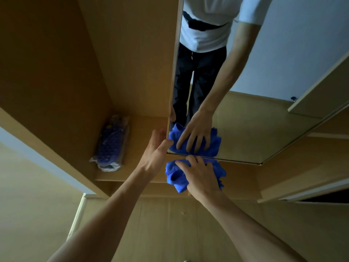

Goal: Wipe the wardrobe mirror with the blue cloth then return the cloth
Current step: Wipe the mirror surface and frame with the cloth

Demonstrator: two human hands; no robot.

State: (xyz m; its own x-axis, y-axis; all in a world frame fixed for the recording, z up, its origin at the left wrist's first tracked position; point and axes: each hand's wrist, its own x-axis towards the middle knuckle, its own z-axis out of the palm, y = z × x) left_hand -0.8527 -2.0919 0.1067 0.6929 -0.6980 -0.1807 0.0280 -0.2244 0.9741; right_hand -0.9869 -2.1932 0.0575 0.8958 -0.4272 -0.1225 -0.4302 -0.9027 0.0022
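a person's right hand (202,176) lies flat over the bunched blue cloth (174,176), fingers spread and fairly straight, pressing it against the wooden door (243,178) right at the rim of the mirror (255,125); the fingertips reach the rim, and the glass repeats hand and cloth just across it

the left hand (155,150) grasps the free edge of the door beside the cloth, thumb on the near face, the other fingers wrapped round the edge and mostly hidden behind it; both forearms stretch in bare from the bottom of the frame, well apart at the elbows and close together at the hands

the cloth sits crumpled rather than folded, spilling out on both sides of the right hand, which covers its middle

in the mirror stand a white t-shirt (205,31) and dark trousers (196,72), a pale wall and a light cupboard panel with a small knob (293,98)

beyond the door's edge the open wardrobe (56,63) shows brown wooden walls and a shelf (145,123); on it, well apart from the hands, lies a clear plastic package (111,146) of something blue, too dim to make out
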